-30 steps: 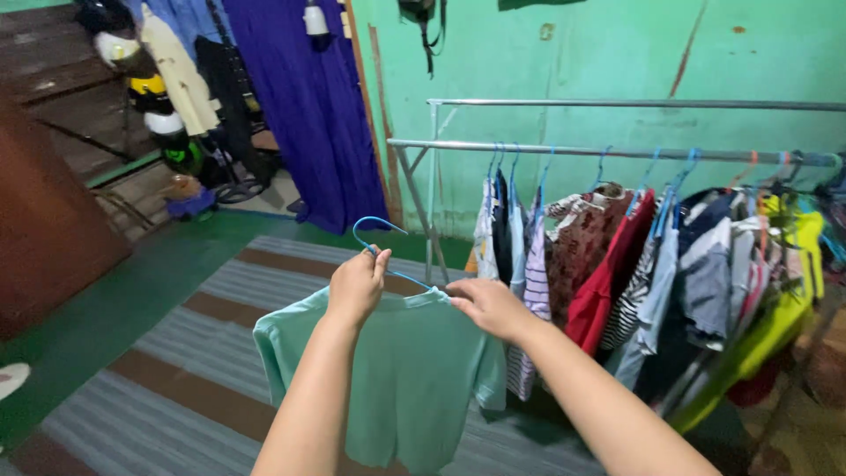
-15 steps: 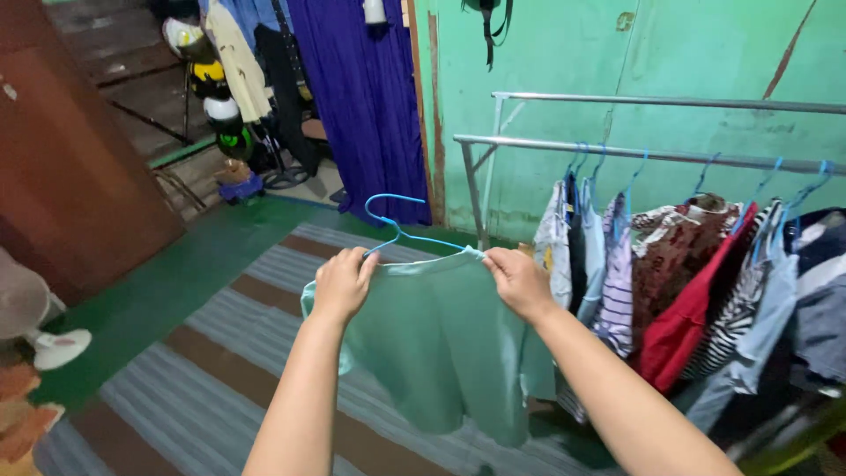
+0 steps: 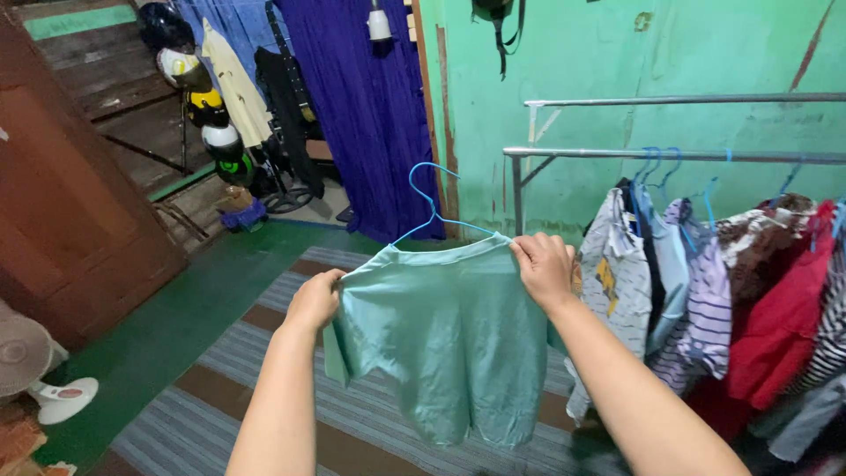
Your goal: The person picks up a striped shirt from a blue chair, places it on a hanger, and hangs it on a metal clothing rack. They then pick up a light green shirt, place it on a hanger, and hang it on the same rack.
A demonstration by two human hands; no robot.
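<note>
Between both raised hands, at chest height: pale mint-green cotton shirt (image 3: 449, 339), spread flat on a thin light-blue wire hanger (image 3: 429, 210). Left hand (image 3: 315, 301) clenched on the left shoulder seam, right hand (image 3: 544, 269) pinching the right shoulder and hanger end, likely to keep the cloth square on the wire. Hook upright above the grip, free of any rail. Just right of the right hand: silver metal clothes rail (image 3: 670, 156) crowded with hanging garments (image 3: 705, 291). Below the grip: grey-and-brown striped floor mat (image 3: 220, 388). Beyond the left hand: dark blue curtain (image 3: 366, 106).
</note>
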